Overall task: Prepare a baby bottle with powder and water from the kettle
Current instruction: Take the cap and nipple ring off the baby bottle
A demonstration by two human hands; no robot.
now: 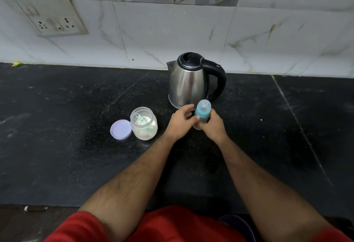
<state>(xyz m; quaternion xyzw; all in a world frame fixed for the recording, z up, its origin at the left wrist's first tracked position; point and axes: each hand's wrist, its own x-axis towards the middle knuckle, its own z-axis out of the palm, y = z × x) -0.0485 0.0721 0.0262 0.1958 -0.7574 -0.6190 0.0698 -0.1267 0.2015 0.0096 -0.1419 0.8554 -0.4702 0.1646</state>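
Note:
A small baby bottle (203,110) with a teal collar and clear cap stands on the black counter (57,127), just in front of the steel kettle (188,83). My right hand (213,125) wraps the bottle's body from the right. My left hand (181,122) touches the bottle's teal collar with thumb and fingers from the left. To the left stands an open clear jar of white powder (144,124) with a teal scoop (141,120) inside. Its pale lilac lid (121,129) lies flat beside it.
The kettle has a black lid and black handle facing right, and stands close to the tiled wall (172,37). A wall socket plate (47,14) is at the upper left. The counter's front edge runs near my red shirt (172,226).

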